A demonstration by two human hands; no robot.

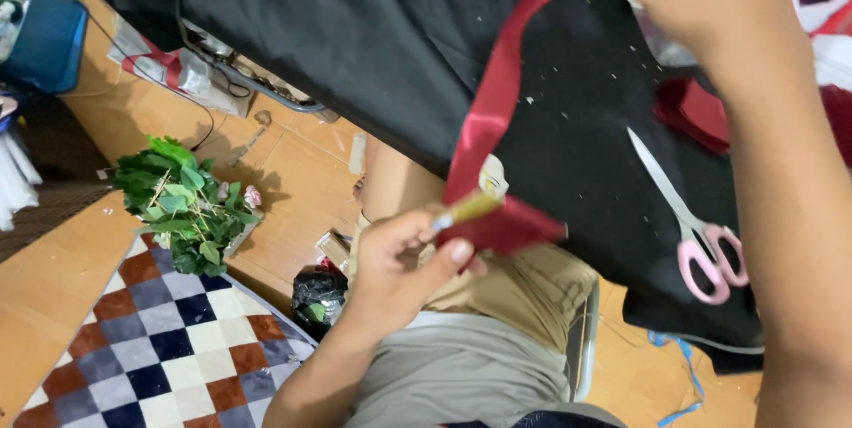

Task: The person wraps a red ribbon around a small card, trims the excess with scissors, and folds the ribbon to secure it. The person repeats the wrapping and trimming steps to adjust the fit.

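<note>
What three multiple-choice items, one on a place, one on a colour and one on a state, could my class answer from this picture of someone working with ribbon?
1. Where do the scissors lie?
A. On the black cloth
B. On the chequered rug
C. In the left hand

2. What colour is the ribbon?
A. Blue
B. Dark red
C. Yellow

3. How is the ribbon held?
A. Lying loose on the floor
B. Rolled up on a spool
C. Stretched between both hands

Answers:
1 A, the pink-handled scissors rest on the black cloth that covers the table.
2 B, the satin strip is dark red along its whole length.
3 C, the left hand pinches its folded lower end against a thin stick, and the strip runs up to the raised right hand; that hand's grip is cut off by the frame edge.
</note>
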